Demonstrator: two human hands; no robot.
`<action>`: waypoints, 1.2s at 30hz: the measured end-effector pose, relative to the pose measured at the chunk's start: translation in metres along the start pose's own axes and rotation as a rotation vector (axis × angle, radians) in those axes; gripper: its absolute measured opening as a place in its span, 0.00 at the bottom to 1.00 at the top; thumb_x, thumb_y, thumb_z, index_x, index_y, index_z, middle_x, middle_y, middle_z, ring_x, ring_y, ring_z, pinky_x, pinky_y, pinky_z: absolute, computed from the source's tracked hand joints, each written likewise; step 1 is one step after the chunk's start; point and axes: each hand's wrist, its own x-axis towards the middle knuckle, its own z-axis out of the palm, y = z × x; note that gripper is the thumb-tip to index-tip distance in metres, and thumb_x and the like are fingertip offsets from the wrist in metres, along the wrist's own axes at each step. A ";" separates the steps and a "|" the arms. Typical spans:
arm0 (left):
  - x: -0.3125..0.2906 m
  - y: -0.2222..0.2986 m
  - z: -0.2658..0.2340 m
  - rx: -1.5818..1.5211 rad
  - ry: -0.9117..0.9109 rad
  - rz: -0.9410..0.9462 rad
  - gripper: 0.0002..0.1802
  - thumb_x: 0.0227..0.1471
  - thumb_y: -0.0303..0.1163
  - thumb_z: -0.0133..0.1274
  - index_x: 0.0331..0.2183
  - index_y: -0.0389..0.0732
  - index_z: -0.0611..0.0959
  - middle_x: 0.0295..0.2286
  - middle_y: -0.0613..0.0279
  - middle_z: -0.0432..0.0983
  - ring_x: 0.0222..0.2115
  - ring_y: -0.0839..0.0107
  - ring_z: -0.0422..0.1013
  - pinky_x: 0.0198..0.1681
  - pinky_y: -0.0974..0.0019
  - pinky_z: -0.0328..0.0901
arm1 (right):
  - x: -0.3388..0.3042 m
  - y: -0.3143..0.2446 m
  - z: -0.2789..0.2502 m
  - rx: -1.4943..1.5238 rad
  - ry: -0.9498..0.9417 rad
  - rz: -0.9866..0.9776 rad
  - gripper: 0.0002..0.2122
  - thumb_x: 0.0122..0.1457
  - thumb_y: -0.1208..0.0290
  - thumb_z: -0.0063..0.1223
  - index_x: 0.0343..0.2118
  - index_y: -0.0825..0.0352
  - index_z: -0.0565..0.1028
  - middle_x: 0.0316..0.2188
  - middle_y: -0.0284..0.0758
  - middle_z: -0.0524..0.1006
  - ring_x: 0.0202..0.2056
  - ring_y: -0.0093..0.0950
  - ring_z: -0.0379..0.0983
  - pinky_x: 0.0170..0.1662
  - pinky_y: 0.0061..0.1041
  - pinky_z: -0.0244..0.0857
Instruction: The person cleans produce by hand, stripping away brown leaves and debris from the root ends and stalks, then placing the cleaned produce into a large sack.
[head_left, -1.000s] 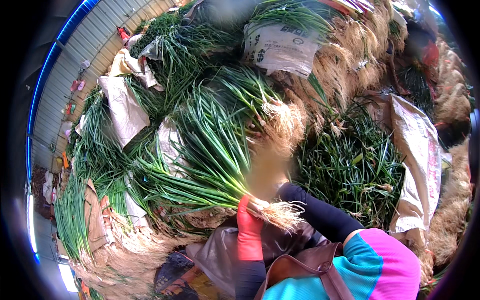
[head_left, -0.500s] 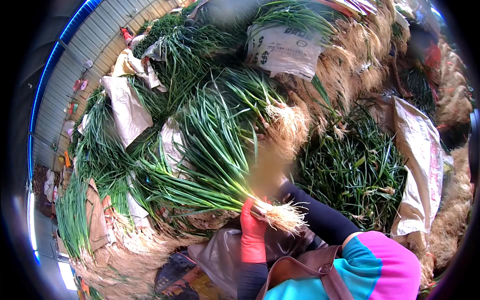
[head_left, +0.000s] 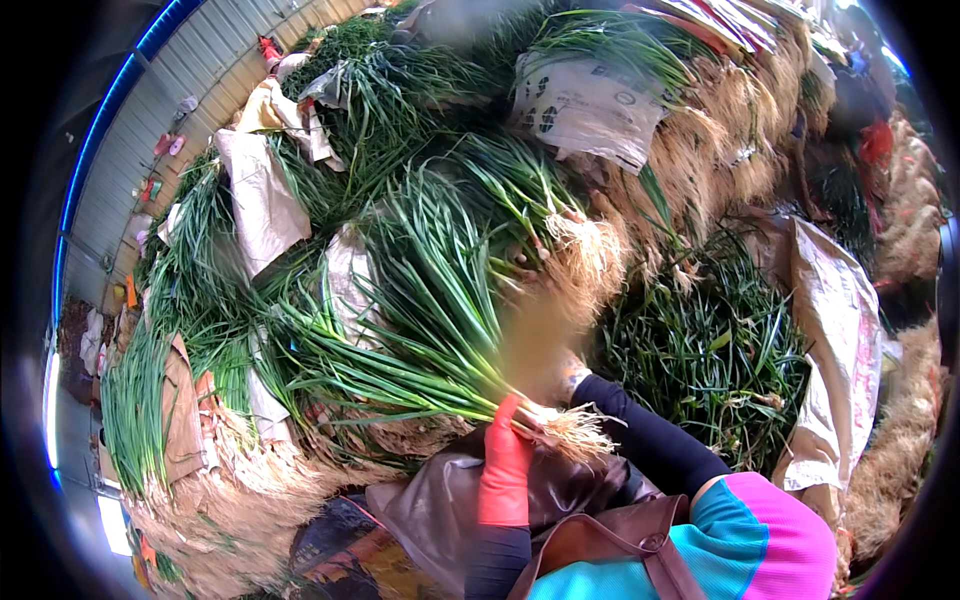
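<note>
Left hand (head_left: 507, 452): red glove, fingers closed round the pale stems just behind the roots.
Right hand (head_left: 573, 377): mostly lost in blur near the stems; I can't tell how its fingers stand.
Onion bunch (head_left: 440, 365): near centre, roots (head_left: 575, 432) pointing right, leaves fanned left and far.
Sack (head_left: 835, 335): to the right, beside a heap of loose leaves (head_left: 700, 350).
Grip: my judgement, firm without crushing suits these slim stems best; root ends lined up, leaves free of tangles.
</note>
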 end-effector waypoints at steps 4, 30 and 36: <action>-0.019 0.005 0.030 -0.025 -0.032 0.018 0.22 0.51 0.37 0.49 0.47 0.38 0.70 0.44 0.55 0.70 0.46 0.62 0.66 0.54 0.53 0.58 | 0.003 0.020 -0.016 -0.458 0.052 0.100 0.14 0.54 0.58 0.49 0.31 0.63 0.78 0.29 0.42 0.77 0.33 0.38 0.75 0.38 0.34 0.68; -0.158 0.021 0.063 0.395 0.084 -0.035 0.20 0.47 0.19 0.48 0.45 0.31 0.70 0.32 0.53 0.73 0.28 0.65 0.73 0.33 0.64 0.70 | 0.236 0.009 -0.121 -0.255 0.638 0.194 0.15 0.55 0.57 0.46 0.30 0.63 0.78 0.29 0.44 0.77 0.33 0.40 0.75 0.36 0.34 0.67; -0.165 0.020 0.056 0.464 0.189 0.080 0.19 0.48 0.22 0.51 0.44 0.32 0.72 0.31 0.55 0.74 0.27 0.67 0.73 0.29 0.66 0.70 | 0.153 -0.064 -0.102 0.914 -0.149 -0.027 0.12 0.59 0.64 0.49 0.33 0.70 0.75 0.19 0.28 0.74 0.19 0.12 0.67 0.17 0.07 0.55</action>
